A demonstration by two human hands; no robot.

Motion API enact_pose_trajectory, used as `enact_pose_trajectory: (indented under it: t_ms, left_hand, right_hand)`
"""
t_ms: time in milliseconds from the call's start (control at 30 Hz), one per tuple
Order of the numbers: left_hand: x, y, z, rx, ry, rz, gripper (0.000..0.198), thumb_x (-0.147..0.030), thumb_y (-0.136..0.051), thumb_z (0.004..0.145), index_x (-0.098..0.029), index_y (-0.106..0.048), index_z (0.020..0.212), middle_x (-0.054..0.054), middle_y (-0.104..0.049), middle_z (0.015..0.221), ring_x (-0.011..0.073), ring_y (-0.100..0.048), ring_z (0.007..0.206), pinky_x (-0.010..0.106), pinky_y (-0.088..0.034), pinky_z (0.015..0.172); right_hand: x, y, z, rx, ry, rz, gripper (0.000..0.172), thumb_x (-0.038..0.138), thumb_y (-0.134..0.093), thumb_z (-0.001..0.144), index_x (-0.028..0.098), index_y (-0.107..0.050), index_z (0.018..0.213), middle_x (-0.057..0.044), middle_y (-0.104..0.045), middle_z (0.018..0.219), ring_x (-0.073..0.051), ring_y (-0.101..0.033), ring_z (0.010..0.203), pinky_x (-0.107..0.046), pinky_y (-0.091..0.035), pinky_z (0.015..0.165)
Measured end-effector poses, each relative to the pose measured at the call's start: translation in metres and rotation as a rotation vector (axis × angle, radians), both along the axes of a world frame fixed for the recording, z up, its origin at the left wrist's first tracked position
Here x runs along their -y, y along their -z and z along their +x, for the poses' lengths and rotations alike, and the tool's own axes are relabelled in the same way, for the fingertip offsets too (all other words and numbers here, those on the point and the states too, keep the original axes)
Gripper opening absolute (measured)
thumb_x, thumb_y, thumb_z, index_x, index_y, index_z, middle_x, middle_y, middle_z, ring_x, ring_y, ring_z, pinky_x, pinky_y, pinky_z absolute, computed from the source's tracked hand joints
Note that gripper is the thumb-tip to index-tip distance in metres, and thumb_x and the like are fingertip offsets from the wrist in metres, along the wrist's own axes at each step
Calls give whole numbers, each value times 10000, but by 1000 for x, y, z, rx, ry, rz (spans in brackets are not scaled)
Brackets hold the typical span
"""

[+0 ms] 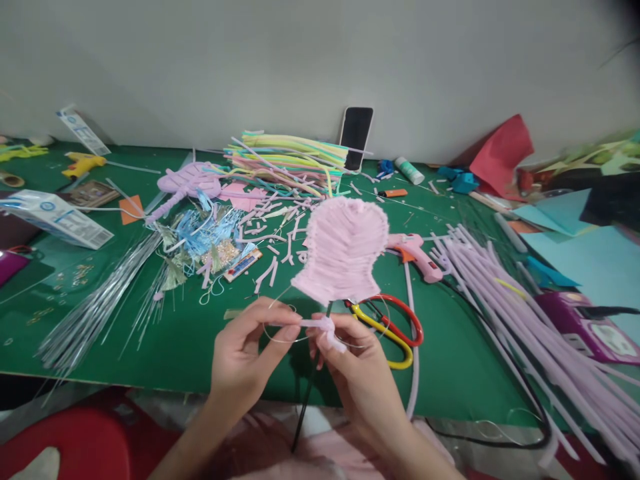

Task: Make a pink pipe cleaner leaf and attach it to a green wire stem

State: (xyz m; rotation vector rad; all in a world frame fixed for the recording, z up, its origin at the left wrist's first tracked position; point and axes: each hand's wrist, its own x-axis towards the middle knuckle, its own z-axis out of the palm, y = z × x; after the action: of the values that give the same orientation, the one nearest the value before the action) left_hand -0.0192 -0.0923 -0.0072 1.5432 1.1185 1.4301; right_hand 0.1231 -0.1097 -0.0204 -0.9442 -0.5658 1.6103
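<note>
A pink fan-shaped piece made of pipe cleaners (345, 250) stands upright in front of me, with a dark stick (303, 415) running down below it. My right hand (357, 363) is closed around the stick just under the fan, where a pale pink pipe cleaner (315, 323) wraps it. Between thumb and fingers, my left hand (255, 343) pinches the free end of that pipe cleaner, drawn out to the left. Thin wire loops curve around both hands. Behind my right hand lie scissors (407, 337) with red and yellow handles.
A pink glue gun (417, 257) lies right of the fan, beside a bundle of lilac pipe cleaners (500, 300). Colourful pipe cleaners (290, 160) and a phone (357, 137) are at the back. Blue tassels (200, 230) and thin wires (107, 297) lie left on the green table (450, 373).
</note>
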Motion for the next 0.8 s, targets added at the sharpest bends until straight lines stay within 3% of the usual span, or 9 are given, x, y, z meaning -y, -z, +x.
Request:
enact_pose_trajectory:
  t_ms: [300,567,800]
  left_hand:
    - [10,6,8,-134,25,-48,80,-117,-676,799,-192,-694,776,16,-698,731,157,-656,704,283,-525,657]
    - [20,2,13,-479,-76,205,108,-81,-644,818,-185,-676,823,-7,-676,720,117,-631,665,232,-503,620]
    - [29,-3,9,-907,-175,600,238,-37,-688,779,-79,-647,1010,77,-704,817,170,-638,734,287,-517,688]
  right_hand:
    - [-1,-1,-3,2,50,-46,201,325,-852,621,248,-774,790,-8,-733,747,-107,-579,595,-202,-466,500]
    - [-2,1,-2,41,101,-50,217,346,-851,623,242,-772,797,16,-677,676,-79,-499,542,-200,-439,502]
    - [-1,-2,-5,174,121,-25,173,348,-792,712,235,-757,839,22,-638,658,-91,-504,568,-210,-453,530]
